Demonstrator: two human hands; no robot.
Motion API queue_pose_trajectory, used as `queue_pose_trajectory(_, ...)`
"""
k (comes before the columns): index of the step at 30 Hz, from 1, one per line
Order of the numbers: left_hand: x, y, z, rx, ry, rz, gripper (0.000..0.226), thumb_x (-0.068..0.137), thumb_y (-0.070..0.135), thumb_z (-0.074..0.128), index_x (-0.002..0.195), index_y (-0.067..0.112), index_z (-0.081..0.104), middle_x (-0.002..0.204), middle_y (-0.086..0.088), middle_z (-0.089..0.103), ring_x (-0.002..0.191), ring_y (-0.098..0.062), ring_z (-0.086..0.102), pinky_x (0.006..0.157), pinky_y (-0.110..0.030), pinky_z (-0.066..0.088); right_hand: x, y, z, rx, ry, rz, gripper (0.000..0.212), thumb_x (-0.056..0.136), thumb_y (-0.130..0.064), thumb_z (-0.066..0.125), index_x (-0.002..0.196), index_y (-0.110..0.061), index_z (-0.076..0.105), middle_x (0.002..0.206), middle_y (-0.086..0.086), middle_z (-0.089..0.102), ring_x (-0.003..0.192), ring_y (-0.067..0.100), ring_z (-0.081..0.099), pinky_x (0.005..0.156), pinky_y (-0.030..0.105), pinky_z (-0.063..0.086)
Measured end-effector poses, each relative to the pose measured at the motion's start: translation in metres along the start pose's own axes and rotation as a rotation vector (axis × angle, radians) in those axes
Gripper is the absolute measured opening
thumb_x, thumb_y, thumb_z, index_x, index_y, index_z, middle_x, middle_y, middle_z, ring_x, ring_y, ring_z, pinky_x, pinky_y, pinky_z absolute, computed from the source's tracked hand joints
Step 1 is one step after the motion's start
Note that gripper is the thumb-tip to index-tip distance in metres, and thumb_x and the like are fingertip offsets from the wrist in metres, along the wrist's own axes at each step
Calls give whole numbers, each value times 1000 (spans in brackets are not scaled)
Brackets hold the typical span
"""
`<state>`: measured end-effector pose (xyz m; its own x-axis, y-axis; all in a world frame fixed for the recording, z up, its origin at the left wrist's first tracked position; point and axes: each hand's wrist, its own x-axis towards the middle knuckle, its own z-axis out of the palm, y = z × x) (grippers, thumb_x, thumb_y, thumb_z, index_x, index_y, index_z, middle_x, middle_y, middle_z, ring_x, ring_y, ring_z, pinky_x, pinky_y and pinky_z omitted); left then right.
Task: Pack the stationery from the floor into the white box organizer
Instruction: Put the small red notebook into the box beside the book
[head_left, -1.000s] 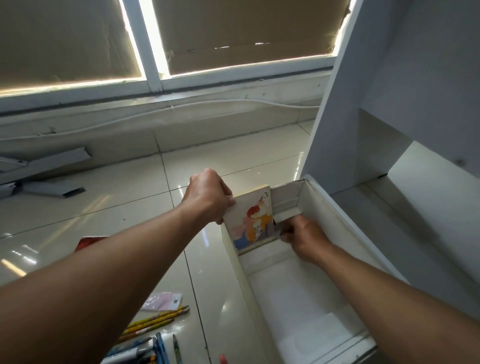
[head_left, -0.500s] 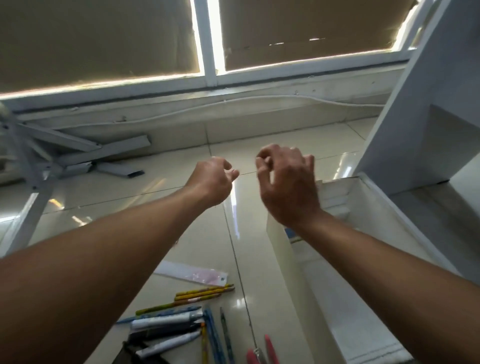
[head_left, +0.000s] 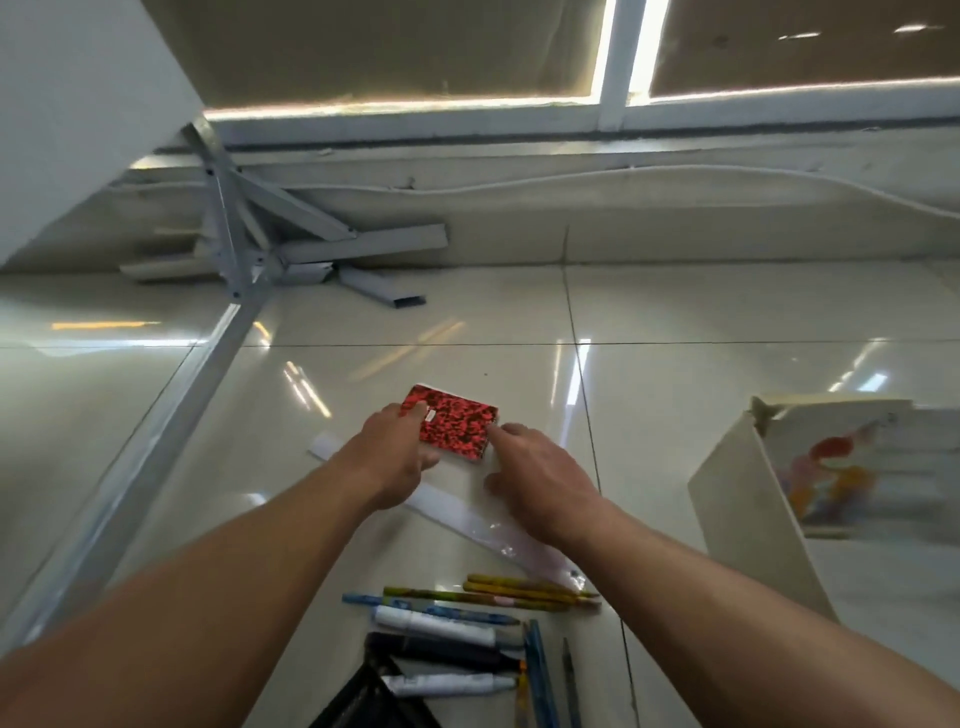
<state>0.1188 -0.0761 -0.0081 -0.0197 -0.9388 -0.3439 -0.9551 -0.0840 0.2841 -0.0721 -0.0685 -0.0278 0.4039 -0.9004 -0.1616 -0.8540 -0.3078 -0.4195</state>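
While the metal frame pieces (head_left: 291, 249) at far left are only clutter, the left hand (head_left: 395, 462) has its fingers curled round the near-left edge of the red-and-black notebook (head_left: 457, 423) on the floor, and the right hand (head_left: 535, 473), fingers loosely spread, touches its right corner. Below them a clear ruler (head_left: 467, 512), pencils (head_left: 519, 592) and markers (head_left: 436, 626) lie unpacked. At right the white box organizer (head_left: 748, 525) already holds one illustrated booklet (head_left: 841, 467), so I judge most of the packing remains.
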Motion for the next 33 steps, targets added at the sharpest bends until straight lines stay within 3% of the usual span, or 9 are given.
queue_pose_trajectory(2, 10, -7, 4, -43, 31, -38, 71, 101, 34, 61, 160, 14, 26, 149, -16, 42, 139, -32, 41, 115, -43, 36, 12, 0, 5, 45, 57, -4, 60, 91, -23, 71, 145, -11, 47, 141, 9, 53, 129, 31, 51, 99, 42, 50)
queue_pose_trajectory(7, 25, -10, 11, -137, 117, -81, 49, 95, 29, 69, 139, 12, 55, 125, -16, 62, 116, -33, 59, 101, -43, 46, 36, 0, 16, 2, 54, -8, 88, 83, -46, 79, 155, -17, 37, 152, 10, 42, 135, 31, 43, 109, 42, 43)
queue_pose_trajectory(12, 24, -9, 21, -58, 155, -47, 50, 88, 27, 77, 132, 10, 60, 126, -14, 57, 121, -32, 53, 102, -42, 46, 51, 6, 16, -21, 70, -28, 61, 82, -46, 79, 132, -17, 61, 127, 7, 61, 121, 28, 46, 101, 37, 44)
queue_pose_trajectory(19, 17, -6, 17, 43, 95, 25, 69, 86, 29, 79, 145, 15, 47, 130, -10, 51, 125, -30, 48, 102, -41, 45, 32, 9, 15, 53, 133, -21, 37, 80, -46, 70, 103, -16, 70, 97, 5, 64, 101, 25, 50, 83, 32, 48)
queue_pose_trajectory(22, 14, 7, 7, 36, 137, 191, 75, 78, 25, 83, 146, 18, 50, 135, -3, 51, 126, -25, 49, 102, -42, 46, 23, 14, 1, 118, 176, -8, 35, 78, -52, 68, 90, -19, 71, 82, 1, 64, 88, 24, 51, 75, 31, 47)
queue_pose_trajectory(25, 10, 27, -1, 54, 242, 373, 57, 87, 21, 76, 141, 24, 59, 139, 3, 56, 125, -20, 51, 96, -42, 52, 20, 19, -23, 171, 213, 0, 32, 75, -54, 70, 79, -22, 72, 69, -2, 65, 79, 23, 54, 68, 32, 47)
queue_pose_trajectory(28, 9, 50, -10, 71, 337, 504, 34, 94, 17, 65, 127, 25, 72, 118, -1, 70, 105, -23, 63, 79, -41, 55, 20, 23, -44, 235, 313, 15, 31, 72, -52, 72, 69, -21, 70, 62, -3, 64, 73, 22, 57, 62, 28, 45)
queue_pose_trajectory(30, 10, 62, -18, 58, 384, 535, 30, 94, 11, 63, 119, 20, 76, 102, -6, 74, 89, -26, 67, 74, -42, 55, 14, 27, -53, 295, 406, 40, 43, 69, -59, 79, 92, -23, 78, 81, -6, 73, 83, 17, 65, 72, 26, 54)
queue_pose_trajectory(33, 11, 74, -28, -161, 461, 455, 22, 90, 6, 70, 107, 16, 81, 93, -6, 77, 80, -21, 70, 72, -37, 57, 1, 35, -62, 491, 398, 175, 101, 60, -59, 93, 146, -23, 53, 119, -4, 65, 105, 15, 64, 91, 30, 58)
